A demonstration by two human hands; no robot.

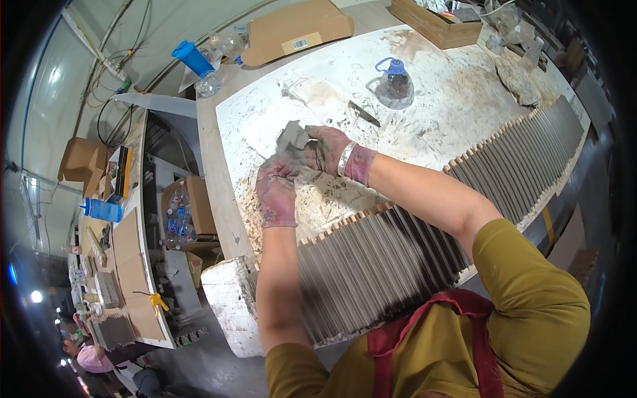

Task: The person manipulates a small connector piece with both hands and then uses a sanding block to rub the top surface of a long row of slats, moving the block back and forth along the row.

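Observation:
My left hand (279, 189) and my right hand (334, 149) meet over the white work board (265, 116), both in pink patterned gloves with grey-stained fingers. Between them is a thin, ragged grey piece (290, 137), its material not clear. Its free end sticks out beyond my fingers, which close round the lower part and partly hide it. Under my forearms, a long row of dark grey ribbed strips (352, 268) with light wooden ends lies along the near edge of the board. The row continues to the right as more grey strips (521, 156).
Beyond my hands lie a dark knife-like blade (365, 114) and a clear bottle (395, 86) with a blue handle. A cardboard piece (292, 30), blue cup (192, 58) and wooden box (438, 26) stand farther back. Left, another bench (136, 265) carries a yellow air gun (158, 303); a person (93, 358) is beyond.

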